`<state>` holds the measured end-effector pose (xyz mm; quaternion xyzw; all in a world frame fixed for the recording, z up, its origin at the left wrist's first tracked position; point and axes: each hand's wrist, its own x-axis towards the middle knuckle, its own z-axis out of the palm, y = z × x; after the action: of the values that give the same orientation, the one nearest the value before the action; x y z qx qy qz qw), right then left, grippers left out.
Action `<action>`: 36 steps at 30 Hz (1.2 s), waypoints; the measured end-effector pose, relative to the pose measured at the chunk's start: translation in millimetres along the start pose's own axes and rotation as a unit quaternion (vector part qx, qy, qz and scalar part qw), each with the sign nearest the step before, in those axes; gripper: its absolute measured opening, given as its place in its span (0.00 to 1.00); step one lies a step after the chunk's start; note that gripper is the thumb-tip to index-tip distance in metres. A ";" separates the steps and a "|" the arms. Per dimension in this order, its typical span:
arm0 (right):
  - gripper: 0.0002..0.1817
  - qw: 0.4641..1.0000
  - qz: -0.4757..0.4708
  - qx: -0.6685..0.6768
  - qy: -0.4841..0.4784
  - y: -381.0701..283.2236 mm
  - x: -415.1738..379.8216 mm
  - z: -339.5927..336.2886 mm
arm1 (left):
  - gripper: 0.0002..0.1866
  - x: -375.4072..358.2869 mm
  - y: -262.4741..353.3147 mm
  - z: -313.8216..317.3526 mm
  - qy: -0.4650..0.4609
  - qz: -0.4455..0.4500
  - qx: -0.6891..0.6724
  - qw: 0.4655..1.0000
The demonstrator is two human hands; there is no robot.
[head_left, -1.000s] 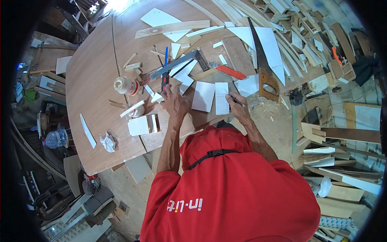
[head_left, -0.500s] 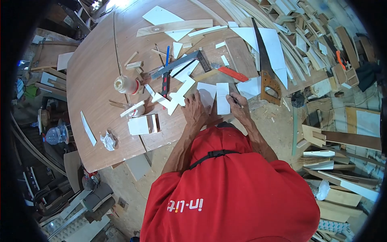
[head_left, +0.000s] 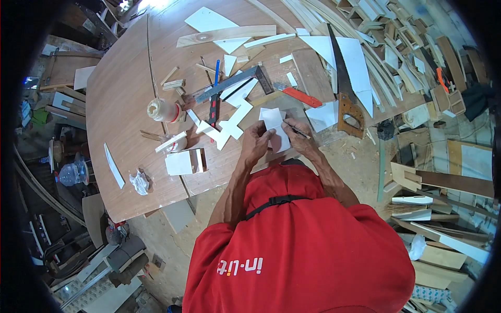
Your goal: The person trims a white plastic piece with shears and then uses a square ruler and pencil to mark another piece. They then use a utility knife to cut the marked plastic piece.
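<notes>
My left hand is closed on the left edge of a small white rectangular piece, thumb pressed on it. My right hand is at the right edge of that piece, with a dark, slim pencil-like tool between its fingers. Beneath and nearer my body lies a second white piece, partly covered by the first. A white panel lies just right of the hands. To the left are white offcuts on the table.
A red-handled cutter, a try square and a handsaw lie beyond my hands. A glue jar stands on the wooden table to the left. Wood strips and offcuts are heaped at the right.
My left hand has come up off the table surface and taken hold of the white piece. The piece has shifted left and tilted; my right hand has moved left with it.
</notes>
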<state>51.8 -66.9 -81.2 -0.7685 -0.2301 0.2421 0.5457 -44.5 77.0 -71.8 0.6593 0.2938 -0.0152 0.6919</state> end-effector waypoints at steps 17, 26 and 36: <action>0.39 0.893 -0.187 -0.393 -0.114 8.5 2.5 6.0 | 0.12 -72.8 -39.5 -79.9 0.101 -0.066 -0.056 0.991; 0.42 0.910 -0.282 -0.288 -0.094 -4.6 23.8 61.5 | 0.10 -108.1 -68.3 -110.4 0.166 -0.055 -0.079 0.981; 0.25 0.923 -0.278 -0.263 -0.040 -24.4 35.2 89.6 | 0.16 -118.3 -52.3 -105.4 0.158 -0.033 -0.135 0.978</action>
<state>21.1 27.3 -88.0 -0.7792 -0.5119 0.0415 0.3593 -204.4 123.9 -64.2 0.5437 0.4202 0.1064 0.7187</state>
